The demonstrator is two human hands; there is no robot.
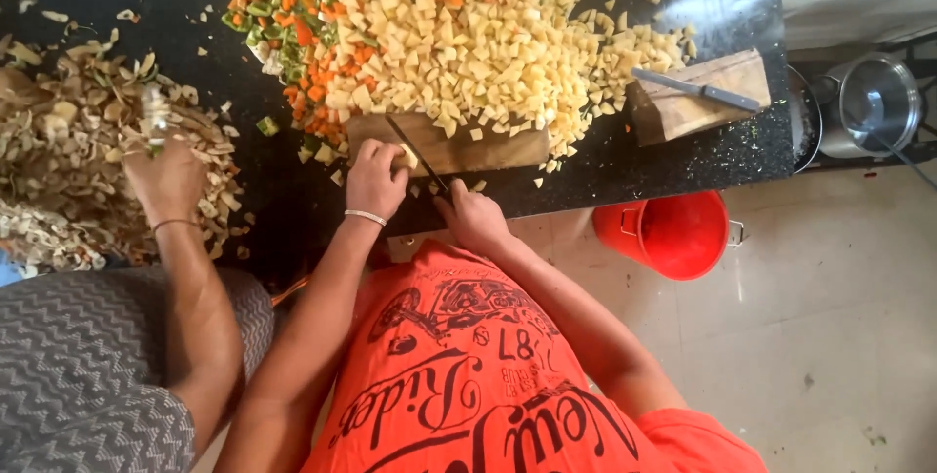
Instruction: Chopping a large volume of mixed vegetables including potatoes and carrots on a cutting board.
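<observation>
A potato piece point(406, 158) lies on the near edge of the wooden board point(459, 149), pinned under the curled fingers of the left hand point(374, 178). The right hand point(470, 215) is clenched on a knife point(418, 155), its blade just beside the piece. Behind the board lies a heap of diced potato point(468, 34); a co-worker's hand point(166, 175) rests among peelings point(59, 170), and a red bucket point(673, 234) stands on the floor.

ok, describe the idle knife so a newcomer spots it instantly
Start at the black counter and follow the big heap of diced potato to its right edge. There a small wooden block sits alone; the idle knife lies flat across its top, untouched, unlike the one by the hands.
</observation>
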